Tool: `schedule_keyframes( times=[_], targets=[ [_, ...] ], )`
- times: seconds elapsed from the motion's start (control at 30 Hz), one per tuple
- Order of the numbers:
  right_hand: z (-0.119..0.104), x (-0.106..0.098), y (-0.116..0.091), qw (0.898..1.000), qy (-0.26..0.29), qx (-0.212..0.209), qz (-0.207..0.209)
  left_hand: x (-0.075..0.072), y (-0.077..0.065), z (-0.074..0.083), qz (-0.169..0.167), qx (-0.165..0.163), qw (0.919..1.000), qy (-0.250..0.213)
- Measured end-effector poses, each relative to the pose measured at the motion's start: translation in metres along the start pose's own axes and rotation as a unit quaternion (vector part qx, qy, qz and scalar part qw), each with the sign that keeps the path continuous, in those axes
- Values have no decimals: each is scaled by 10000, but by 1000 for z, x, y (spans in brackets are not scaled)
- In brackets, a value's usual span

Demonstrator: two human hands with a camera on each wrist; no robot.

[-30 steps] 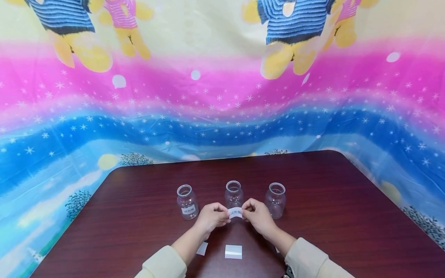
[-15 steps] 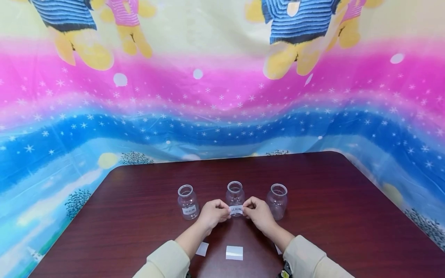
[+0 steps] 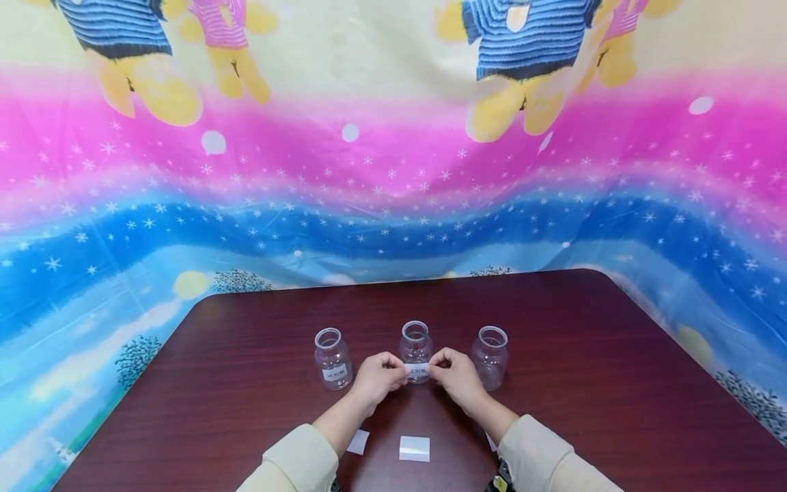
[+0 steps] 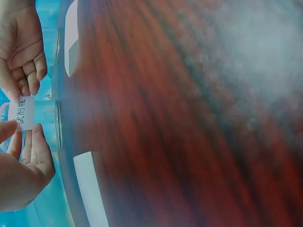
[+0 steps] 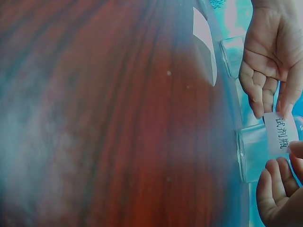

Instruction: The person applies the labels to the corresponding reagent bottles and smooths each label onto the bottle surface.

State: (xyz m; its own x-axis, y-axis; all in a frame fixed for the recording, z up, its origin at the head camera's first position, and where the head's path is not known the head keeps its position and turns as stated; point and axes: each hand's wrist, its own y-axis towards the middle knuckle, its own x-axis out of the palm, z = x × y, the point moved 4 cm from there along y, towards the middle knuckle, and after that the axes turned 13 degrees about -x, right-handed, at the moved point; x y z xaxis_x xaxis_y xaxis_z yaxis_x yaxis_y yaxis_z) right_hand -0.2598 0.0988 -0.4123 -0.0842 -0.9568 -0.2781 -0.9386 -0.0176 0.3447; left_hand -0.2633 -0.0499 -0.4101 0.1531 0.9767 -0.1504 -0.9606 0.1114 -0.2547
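My left hand (image 3: 378, 380) and right hand (image 3: 455, 376) pinch opposite ends of a white label (image 3: 417, 370) with handwritten characters, between thumb and fingers. The label lies level in front of the lower part of the middle glass jar (image 3: 416, 340), which is lidless and upright. In the left wrist view, the label (image 4: 26, 113) overlaps the jar (image 4: 49, 125). The right wrist view has the label (image 5: 280, 132) across the jar's side too, thumbs on its face. Just left of my left hand stands a jar (image 3: 332, 348) bearing a similar label (image 3: 335, 373). A bare jar (image 3: 490, 355) stands beyond my right hand.
On the dark wooden table (image 3: 258, 396), a glossy white paper piece (image 3: 415, 449) lies between my forearms. Other white pieces show beside my left forearm (image 3: 358, 442) and partly behind my right one. A patterned cloth backdrop (image 3: 381, 171) surrounds the table's far sides.
Both hands have brought the label slightly up and back against the middle jar's front. It was bowed in the air before and is flatter now. The jars stay in place.
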Motion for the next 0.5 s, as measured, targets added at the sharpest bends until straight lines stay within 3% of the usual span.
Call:
schedule_keyframes(
  times=[0.23, 0.5],
  targets=[
    [-2, 0, -1, 9996, -256, -61, 104, 1, 2, -2, 20, -20, 10000, -32],
    [-3, -2, -2, 9996, -168, 12, 210, 1, 1, 0, 97, -36, 9999, 40]
  ],
)
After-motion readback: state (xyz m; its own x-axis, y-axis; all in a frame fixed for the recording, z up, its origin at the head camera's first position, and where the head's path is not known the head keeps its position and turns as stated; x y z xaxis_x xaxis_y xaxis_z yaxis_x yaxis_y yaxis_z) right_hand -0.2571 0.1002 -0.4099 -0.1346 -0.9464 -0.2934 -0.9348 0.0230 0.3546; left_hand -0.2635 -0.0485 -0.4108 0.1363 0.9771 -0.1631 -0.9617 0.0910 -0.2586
